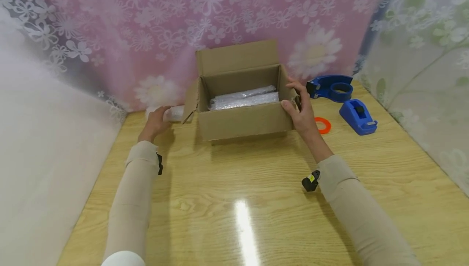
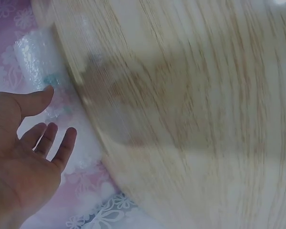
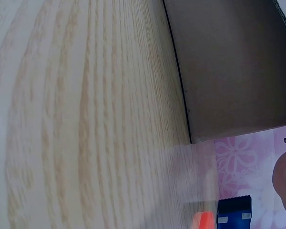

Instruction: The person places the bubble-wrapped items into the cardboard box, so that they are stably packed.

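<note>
An open cardboard box (image 1: pixel 245 121) stands at the back of the table, with bubble-wrapped packages (image 1: pixel 245 99) lying inside. My right hand (image 1: pixel 302 107) grips the box's right side, thumb at the front corner and fingers over the side edge. In the right wrist view only a small part of that hand shows, beside the box (image 3: pixel 238 71). Left of the box, a bubble-wrapped roll-like package (image 1: pixel 175 114) lies partly behind the side flap. My left hand (image 2: pixel 31 148) is at this package (image 2: pixel 43 57), fingers loosely bent and thumb apart; whether it touches is unclear.
To the right of the box are a blue tape gun (image 1: pixel 331 88), a blue tape dispenser (image 1: pixel 358 116) and an orange ring-shaped roll (image 1: pixel 324 125). A flowered curtain (image 1: pixel 234 14) hangs behind the wooden table (image 1: pixel 205 201). The box's back flap (image 1: pixel 238 57) stands up.
</note>
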A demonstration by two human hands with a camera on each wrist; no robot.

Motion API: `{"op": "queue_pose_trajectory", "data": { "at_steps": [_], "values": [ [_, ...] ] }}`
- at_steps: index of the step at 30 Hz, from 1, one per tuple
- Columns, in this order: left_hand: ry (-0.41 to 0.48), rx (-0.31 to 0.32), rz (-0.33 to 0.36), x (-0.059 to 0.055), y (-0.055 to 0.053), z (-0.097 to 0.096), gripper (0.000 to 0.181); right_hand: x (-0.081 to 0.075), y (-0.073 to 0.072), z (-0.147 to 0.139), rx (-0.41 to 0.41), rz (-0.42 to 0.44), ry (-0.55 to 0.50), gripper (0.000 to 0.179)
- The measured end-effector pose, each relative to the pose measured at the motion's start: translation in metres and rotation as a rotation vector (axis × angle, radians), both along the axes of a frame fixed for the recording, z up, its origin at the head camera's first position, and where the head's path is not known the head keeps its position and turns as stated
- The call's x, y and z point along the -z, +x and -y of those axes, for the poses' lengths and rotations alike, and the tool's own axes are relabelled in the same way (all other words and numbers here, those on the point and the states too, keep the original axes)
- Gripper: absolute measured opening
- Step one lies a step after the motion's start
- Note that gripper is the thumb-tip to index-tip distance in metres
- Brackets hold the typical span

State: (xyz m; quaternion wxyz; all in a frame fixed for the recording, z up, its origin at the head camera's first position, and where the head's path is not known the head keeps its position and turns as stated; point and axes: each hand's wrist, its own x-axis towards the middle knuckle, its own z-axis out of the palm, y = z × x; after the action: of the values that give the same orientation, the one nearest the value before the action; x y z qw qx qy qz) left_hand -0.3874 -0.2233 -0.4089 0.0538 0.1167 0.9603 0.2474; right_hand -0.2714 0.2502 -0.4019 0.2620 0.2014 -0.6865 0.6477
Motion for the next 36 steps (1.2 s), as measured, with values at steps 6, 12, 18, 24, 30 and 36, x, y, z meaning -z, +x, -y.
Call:
{"op": "queue_pose_trajectory", "data": {
  "at_steps": [6, 12, 18, 24, 30, 36],
  "values": [
    [-0.112, -0.029, -0.014, -0.001, 0.001, 0.001, 0.067, 0.0, 0.0, 0.0, -0.002, -0.002, -0.013, 0.047],
    [-0.256, -0.039, -0.073, 0.002, 0.004, 0.009, 0.067, -0.001, 0.002, 0.001, -0.011, 0.009, -0.007, 0.047],
    [-0.233, -0.026, -0.03, 0.0, 0.004, 0.012, 0.069, -0.001, 0.002, 0.001, -0.01, 0.001, -0.011, 0.047],
    [-0.321, -0.024, -0.048, -0.006, 0.003, 0.01, 0.065, -0.004, 0.002, 0.001, -0.013, 0.001, -0.014, 0.047],
    [-0.382, -0.01, -0.101, -0.007, 0.004, 0.007, 0.063, -0.005, 0.003, 0.0, -0.004, -0.001, -0.014, 0.047],
    [-0.185, -0.065, -0.047, 0.004, 0.01, 0.007, 0.067, -0.004, 0.002, 0.001, -0.017, 0.002, -0.018, 0.047]
  ]
}}
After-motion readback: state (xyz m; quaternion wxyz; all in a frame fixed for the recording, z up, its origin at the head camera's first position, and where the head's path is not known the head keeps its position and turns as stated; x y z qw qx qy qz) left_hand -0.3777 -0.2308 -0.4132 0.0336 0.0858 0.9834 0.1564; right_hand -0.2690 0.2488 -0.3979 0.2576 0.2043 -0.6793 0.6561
